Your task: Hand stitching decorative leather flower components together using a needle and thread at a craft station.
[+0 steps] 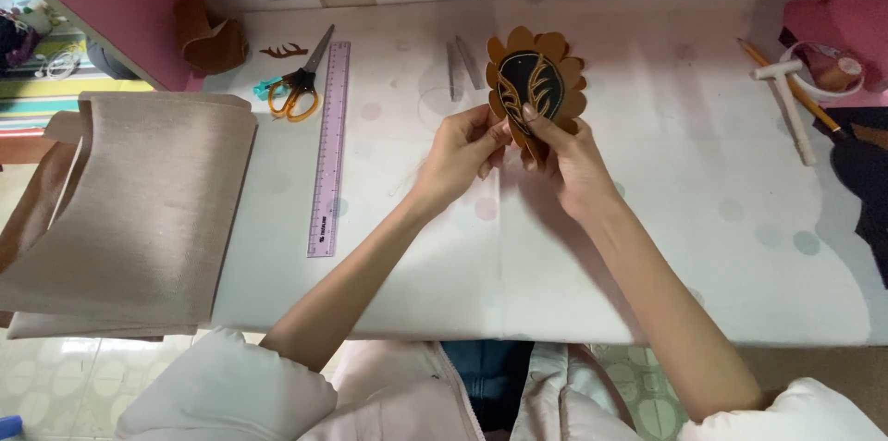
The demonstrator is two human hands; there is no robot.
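Both hands hold up a brown scalloped flower-shaped cutout [537, 80] above the white table [647, 247]. A black oval with tan leaf shapes is set in its middle. My left hand [460, 153] pinches the cutout's lower left edge. On the lower right side my right hand [569, 156] grips it, with the thumb pressed on the black oval.
A pink ruler [329, 147] and orange-handled scissors [298, 90] lie at the left. Beige fabric [129, 210] hangs over the table's left edge. Two grey strips [460, 65] lie behind the hands. A pencil [786, 90], a white T-shaped tool [791, 108] and a tape roll [828, 71] lie at the right.
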